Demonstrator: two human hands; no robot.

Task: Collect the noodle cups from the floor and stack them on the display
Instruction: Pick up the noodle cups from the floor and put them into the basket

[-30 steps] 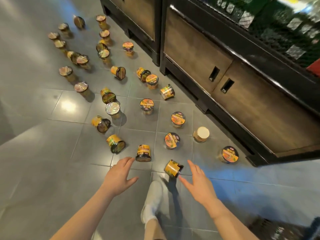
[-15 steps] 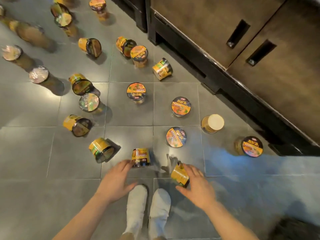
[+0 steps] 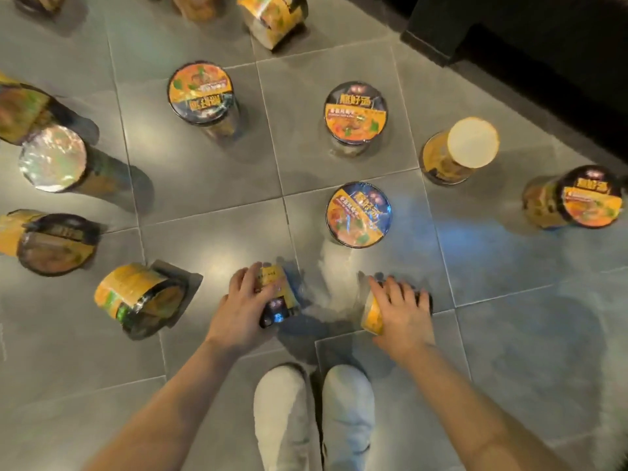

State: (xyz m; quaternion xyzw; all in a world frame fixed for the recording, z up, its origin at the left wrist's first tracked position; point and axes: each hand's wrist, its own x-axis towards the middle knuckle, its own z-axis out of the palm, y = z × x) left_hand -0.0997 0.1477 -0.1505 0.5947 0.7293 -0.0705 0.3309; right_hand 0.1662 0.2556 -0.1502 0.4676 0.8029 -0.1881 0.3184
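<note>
Nearest the camera, a pair of white shoes stands on the grey tiled floor; take the shoes as the landmark. Just ahead of them and to the left, the left hand curls its fingers over a noodle cup lying on its side. Just ahead to the right, the right hand wraps over a second tipped cup.

This looks like the pickup step, both grips being taken at once and neither cup clearly lifted. Next comes closing firmly on each and raising them toward the display, which is out of view apart from a dark cabinet base far ahead to the right.

Beyond the hands, an upright cup stands straight ahead, with more cups scattered farther out.
</note>
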